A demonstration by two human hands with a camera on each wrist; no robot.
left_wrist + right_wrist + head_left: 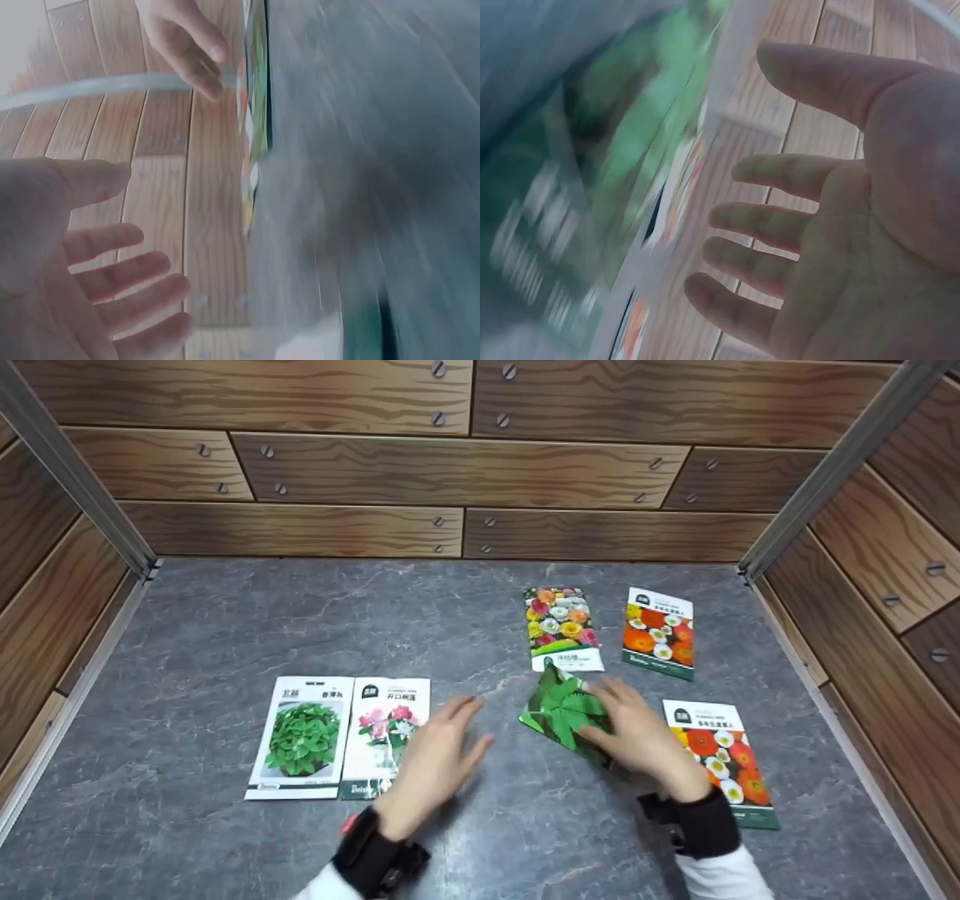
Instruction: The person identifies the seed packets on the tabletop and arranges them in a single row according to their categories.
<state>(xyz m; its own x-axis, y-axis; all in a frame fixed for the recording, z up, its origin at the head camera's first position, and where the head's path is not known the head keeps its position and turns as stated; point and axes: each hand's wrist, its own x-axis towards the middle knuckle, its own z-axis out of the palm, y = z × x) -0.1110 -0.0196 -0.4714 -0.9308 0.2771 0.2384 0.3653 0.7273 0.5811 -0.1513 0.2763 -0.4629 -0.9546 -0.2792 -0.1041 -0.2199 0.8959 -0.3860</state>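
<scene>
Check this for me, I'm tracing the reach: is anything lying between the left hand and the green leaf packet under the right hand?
Nothing visible: only bare grey tabletop separates the left hand from the green leaf packet, beneath the right hand.

green-leaf seed packet (564, 706) | flat, skewed | grey tabletop, centre-right

Bare countertop (225, 615) left, seed packets (658, 631) right
</scene>
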